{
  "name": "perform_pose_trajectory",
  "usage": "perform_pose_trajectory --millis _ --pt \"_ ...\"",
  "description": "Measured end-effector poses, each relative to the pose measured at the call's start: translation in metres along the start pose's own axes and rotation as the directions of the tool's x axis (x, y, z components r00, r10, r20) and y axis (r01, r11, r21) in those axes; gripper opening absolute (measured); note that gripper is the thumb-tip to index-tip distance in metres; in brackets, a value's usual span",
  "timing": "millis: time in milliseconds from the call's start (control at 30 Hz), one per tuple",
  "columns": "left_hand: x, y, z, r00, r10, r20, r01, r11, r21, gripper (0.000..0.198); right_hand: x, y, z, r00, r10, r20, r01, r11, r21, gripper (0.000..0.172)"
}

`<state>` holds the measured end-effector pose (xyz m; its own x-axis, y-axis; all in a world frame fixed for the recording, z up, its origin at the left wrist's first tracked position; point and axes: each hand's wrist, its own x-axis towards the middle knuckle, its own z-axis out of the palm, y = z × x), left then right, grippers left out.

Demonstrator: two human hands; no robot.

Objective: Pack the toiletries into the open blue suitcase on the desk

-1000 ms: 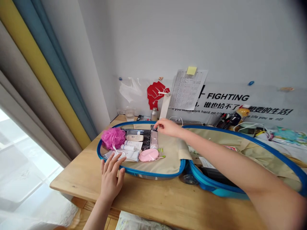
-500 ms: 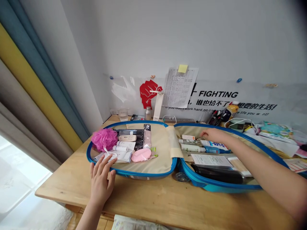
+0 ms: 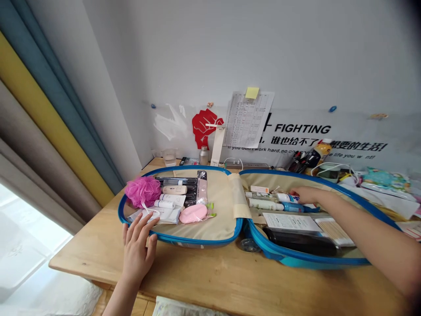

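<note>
the open blue suitcase (image 3: 184, 239) holds toiletries in both halves; left hand (image 3: 137, 250) rests spread-fingered on its near rim, right hand (image 3: 305, 195) seemingly closes on a blue-white tube (image 3: 289, 198).

One suitcase (image 3: 184, 239), one pink loofah (image 3: 142, 191), one pink soap (image 3: 193, 213), two hands.

Wooden table (image 3: 210, 281), open blue suitcase (image 3: 197, 239), glass cup (image 3: 169, 156), metal bottle (image 3: 204, 155)
</note>
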<state>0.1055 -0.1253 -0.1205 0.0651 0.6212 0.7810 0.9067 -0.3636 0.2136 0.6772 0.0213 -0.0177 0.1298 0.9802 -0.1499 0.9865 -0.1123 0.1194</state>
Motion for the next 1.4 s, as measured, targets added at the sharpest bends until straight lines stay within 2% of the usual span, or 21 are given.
perform_pose_trajectory --millis 100,133,333,500,667,767,900,967,1067,1133,1233,1300,1400 --pt "0.000 -0.001 0.000 1.000 0.004 0.000 -0.004 1.000 0.001 0.032 0.006 0.004 0.003 0.975 -0.029 0.219 0.041 0.998 -0.047 0.036" --pt "-0.001 -0.001 0.001 1.000 0.007 0.002 -0.007 1.000 0.001 0.032 0.008 0.006 0.004 0.965 -0.035 0.258 0.052 0.997 -0.058 0.036" --pt "-0.002 -0.002 0.002 1.000 -0.010 -0.001 0.010 1.000 -0.001 0.033 0.014 0.011 0.009 0.951 -0.044 0.308 0.075 0.993 -0.088 0.038" --pt "-0.002 -0.001 0.001 0.999 -0.043 0.016 0.044 0.999 -0.010 0.034 0.014 0.011 0.010 0.961 -0.041 0.273 0.068 0.994 -0.090 0.037" --pt "-0.001 0.000 0.000 0.999 -0.042 0.010 0.042 0.999 -0.017 0.033 0.001 0.017 0.000 0.979 -0.054 0.194 0.063 0.997 -0.041 0.025" --pt "-0.001 0.001 0.000 0.999 -0.039 0.011 0.039 0.999 -0.013 0.032 -0.007 0.026 -0.016 0.993 -0.022 0.119 0.021 1.000 0.005 0.008" --pt "0.000 0.002 -0.002 0.999 -0.039 0.025 0.039 0.999 0.003 0.032 -0.013 0.038 -0.048 1.000 0.027 0.004 -0.027 0.998 0.060 0.011" --pt "0.001 0.002 -0.002 0.999 -0.037 0.024 0.037 0.999 0.006 0.032 -0.017 0.034 -0.065 0.997 0.056 -0.044 -0.051 0.993 0.105 0.019" --pt "0.001 0.003 -0.002 0.999 -0.039 0.021 0.039 0.999 -0.007 0.032 -0.028 0.003 -0.090 0.998 0.038 -0.058 -0.020 0.960 0.278 0.044" --pt "0.000 0.002 -0.002 0.998 -0.047 0.027 0.048 0.999 -0.017 0.033 -0.035 -0.035 -0.103 0.996 -0.078 -0.049 0.091 0.927 0.363 0.053" --pt "0.000 0.001 -0.002 0.997 -0.065 0.041 0.066 0.997 -0.026 0.033 -0.042 -0.110 -0.113 0.952 -0.298 -0.065 0.301 0.881 0.365 0.049" --pt "0.000 0.002 -0.003 0.996 -0.076 0.046 0.078 0.997 -0.023 0.033 -0.043 -0.163 -0.113 0.917 -0.396 0.047 0.352 0.859 0.372 0.050" --pt "0.001 0.003 -0.004 0.996 -0.072 0.046 0.073 0.997 -0.014 0.033 -0.042 -0.237 -0.105 0.834 -0.547 0.070 0.502 0.805 0.318 0.047"
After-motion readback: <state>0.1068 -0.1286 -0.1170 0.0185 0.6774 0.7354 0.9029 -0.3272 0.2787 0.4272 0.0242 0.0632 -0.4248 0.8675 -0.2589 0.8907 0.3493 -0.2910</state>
